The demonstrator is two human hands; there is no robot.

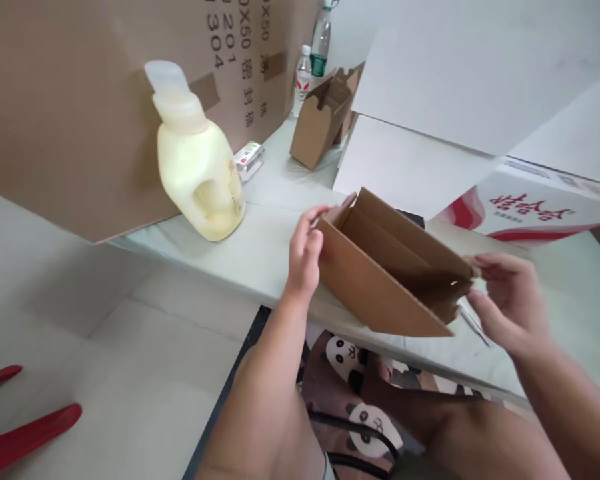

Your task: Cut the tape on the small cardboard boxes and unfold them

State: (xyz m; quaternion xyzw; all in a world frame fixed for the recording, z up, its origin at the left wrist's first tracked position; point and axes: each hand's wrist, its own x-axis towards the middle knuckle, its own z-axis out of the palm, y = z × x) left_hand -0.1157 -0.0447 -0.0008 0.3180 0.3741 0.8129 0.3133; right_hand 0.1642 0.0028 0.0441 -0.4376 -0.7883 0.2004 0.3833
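Note:
A partly folded brown cardboard box (380,287) is held tilted over the front edge of the table, its open side facing up. My left hand (305,250) grips its left end, thumb on the near side and fingers behind the end flap. At the opposite end, my right hand (510,300) pinches a notched flap between thumb and fingers. The right hand is slightly blurred. Under the box's right end, a thin light-coloured item (474,323) lies on the table; I cannot make out its kind.
On the table (270,257) stand a yellow detergent bottle (200,167), a small clear package (249,160), a folded cardboard carrier (315,123) and two plastic bottles (303,77). A large carton (80,100) rises at left, white boxes (410,160) at right. Red legs (30,433) show on the floor.

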